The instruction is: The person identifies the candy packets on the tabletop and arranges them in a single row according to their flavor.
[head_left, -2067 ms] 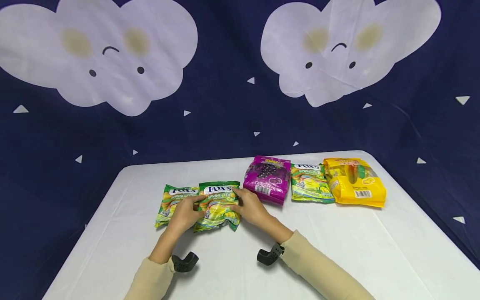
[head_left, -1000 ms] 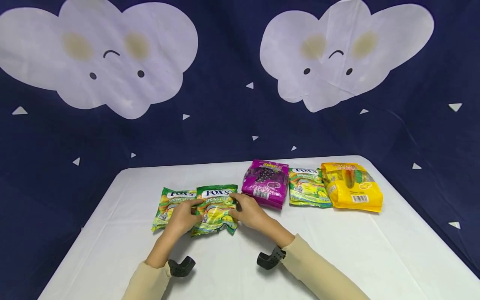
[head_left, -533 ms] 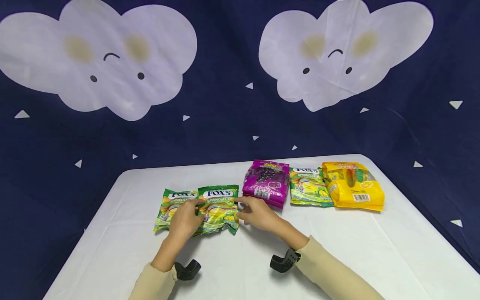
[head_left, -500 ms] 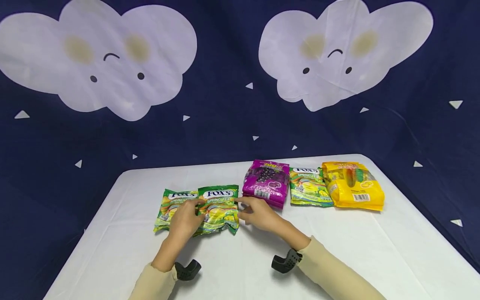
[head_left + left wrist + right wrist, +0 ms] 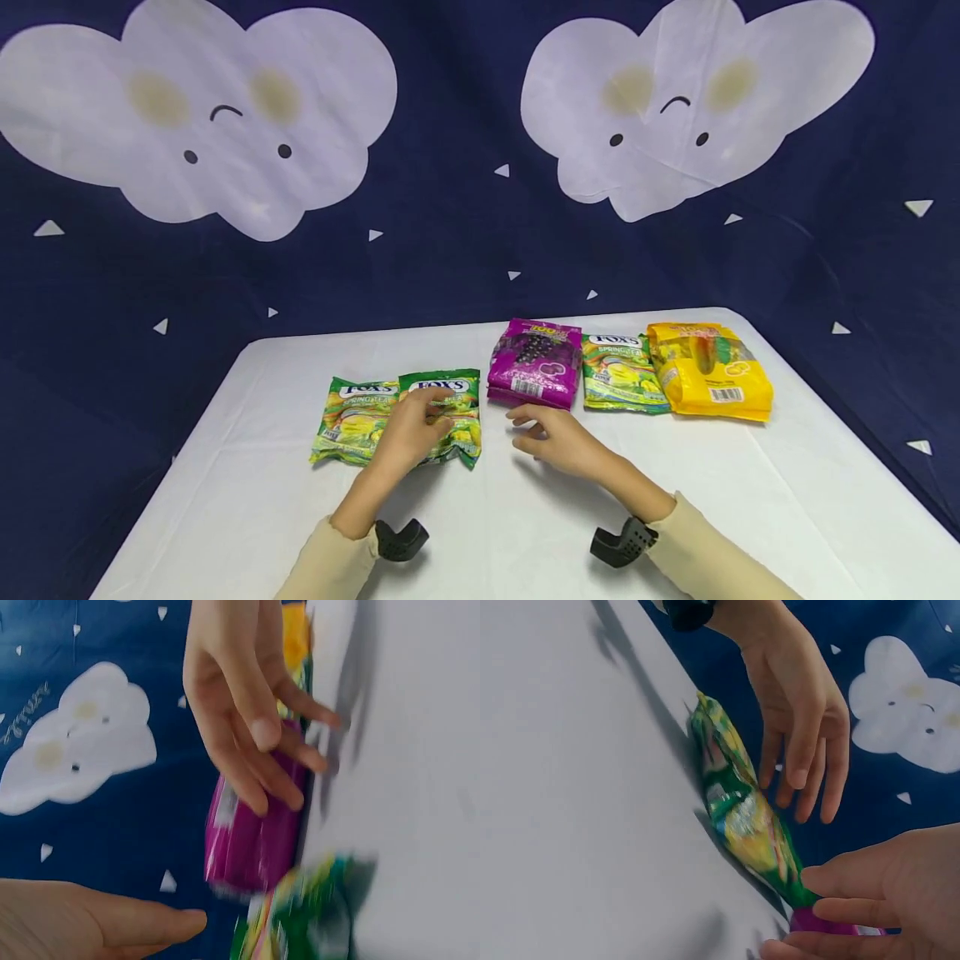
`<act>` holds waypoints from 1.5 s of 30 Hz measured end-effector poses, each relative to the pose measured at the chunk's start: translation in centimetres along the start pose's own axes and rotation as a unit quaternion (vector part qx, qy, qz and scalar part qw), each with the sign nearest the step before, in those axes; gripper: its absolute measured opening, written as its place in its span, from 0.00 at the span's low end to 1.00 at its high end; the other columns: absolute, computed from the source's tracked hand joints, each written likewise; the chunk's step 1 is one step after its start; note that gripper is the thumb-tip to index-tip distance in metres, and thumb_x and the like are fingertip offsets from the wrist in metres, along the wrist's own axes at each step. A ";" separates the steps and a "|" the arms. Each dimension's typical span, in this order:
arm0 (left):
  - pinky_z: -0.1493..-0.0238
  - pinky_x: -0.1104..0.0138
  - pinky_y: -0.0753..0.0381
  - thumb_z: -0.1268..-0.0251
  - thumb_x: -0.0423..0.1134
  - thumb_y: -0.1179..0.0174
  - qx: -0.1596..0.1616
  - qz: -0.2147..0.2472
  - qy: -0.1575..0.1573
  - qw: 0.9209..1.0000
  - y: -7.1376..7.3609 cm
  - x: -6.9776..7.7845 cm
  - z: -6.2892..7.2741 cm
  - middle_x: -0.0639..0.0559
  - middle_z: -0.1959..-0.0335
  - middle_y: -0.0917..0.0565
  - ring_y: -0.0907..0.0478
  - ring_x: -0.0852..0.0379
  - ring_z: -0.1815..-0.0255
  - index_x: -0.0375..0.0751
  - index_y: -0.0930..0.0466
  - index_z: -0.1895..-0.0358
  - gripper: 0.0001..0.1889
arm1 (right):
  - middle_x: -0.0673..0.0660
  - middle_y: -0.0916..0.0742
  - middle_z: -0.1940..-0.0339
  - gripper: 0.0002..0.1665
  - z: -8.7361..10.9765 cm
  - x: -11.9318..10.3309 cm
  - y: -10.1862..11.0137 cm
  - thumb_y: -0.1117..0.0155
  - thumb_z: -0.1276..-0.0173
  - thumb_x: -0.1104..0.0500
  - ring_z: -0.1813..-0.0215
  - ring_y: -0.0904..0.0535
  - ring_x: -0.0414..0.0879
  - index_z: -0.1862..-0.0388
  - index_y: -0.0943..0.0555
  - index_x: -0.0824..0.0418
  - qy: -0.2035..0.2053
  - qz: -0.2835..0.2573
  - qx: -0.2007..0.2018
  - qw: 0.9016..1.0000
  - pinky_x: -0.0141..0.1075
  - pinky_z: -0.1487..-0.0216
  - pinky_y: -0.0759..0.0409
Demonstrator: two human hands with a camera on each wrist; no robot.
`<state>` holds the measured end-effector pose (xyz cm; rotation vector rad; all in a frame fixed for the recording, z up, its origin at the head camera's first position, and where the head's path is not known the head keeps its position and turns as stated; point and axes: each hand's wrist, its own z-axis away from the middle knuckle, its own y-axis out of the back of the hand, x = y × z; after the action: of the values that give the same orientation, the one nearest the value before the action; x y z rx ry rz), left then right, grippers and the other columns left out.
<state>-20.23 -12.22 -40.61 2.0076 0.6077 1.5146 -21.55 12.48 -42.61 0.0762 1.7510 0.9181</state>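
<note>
Two green Fox's Spring Tea candy bags lie side by side on the left part of the table: an outer bag point(image 5: 347, 423) and an inner bag point(image 5: 467, 427). My left hand point(image 5: 408, 429) is above the inner bag, hiding part of its front; its fingers are loose and hold nothing. To the right of that bag, my right hand point(image 5: 564, 442) hovers over the tabletop with loosely bent fingers and nothing in them. It is nearest to a purple grape candy bag point(image 5: 534, 367). In the right wrist view, a gap shows between the left hand point(image 5: 799, 697) and the green bags point(image 5: 750, 825).
Right of the purple bag stand another green Fox's bag point(image 5: 621, 375) and a yellow candy bag point(image 5: 708, 379), close together in a row. All are on a white table point(image 5: 510, 533). Behind it hangs a dark blue cloth point(image 5: 450, 275) with clouds.
Both hands have let go of the inner green bag. My right hand has drawn back to the right and toward me, while my left hand has shifted right over that bag.
</note>
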 end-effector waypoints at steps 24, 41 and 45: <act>0.66 0.71 0.19 0.44 0.28 0.33 -0.181 0.158 -0.020 0.971 -10.2 7.6 -2.8 0.41 0.51 0.17 0.17 0.49 0.57 0.36 0.18 0.45 0.20 | 0.66 0.15 0.61 0.11 2.3 2.2 8.6 0.40 0.30 0.65 0.59 0.19 0.62 0.53 0.20 0.70 -0.054 -0.045 -0.032 0.997 0.50 0.64 0.17; 0.42 0.66 0.25 0.43 0.36 0.31 -0.164 0.129 0.032 0.977 -13.4 9.0 -3.8 0.43 0.39 0.23 0.23 0.52 0.43 0.32 0.28 0.35 0.31 | 0.68 0.21 0.55 0.25 3.2 3.8 11.9 0.39 0.31 0.61 0.63 0.19 0.56 0.40 0.29 0.75 -0.190 -0.020 0.095 0.977 0.46 0.62 0.16; 0.43 0.66 0.25 0.43 0.37 0.31 -0.153 0.117 0.028 0.981 -13.9 9.0 -4.1 0.43 0.40 0.23 0.22 0.51 0.43 0.31 0.28 0.36 0.31 | 0.68 0.23 0.56 0.28 3.3 4.2 11.9 0.38 0.31 0.60 0.63 0.20 0.56 0.39 0.31 0.76 -0.207 -0.010 0.110 0.972 0.45 0.61 0.16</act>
<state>-22.20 4.60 -42.44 1.8520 0.1474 1.6895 -24.99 24.58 -39.00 0.3688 1.4515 0.6350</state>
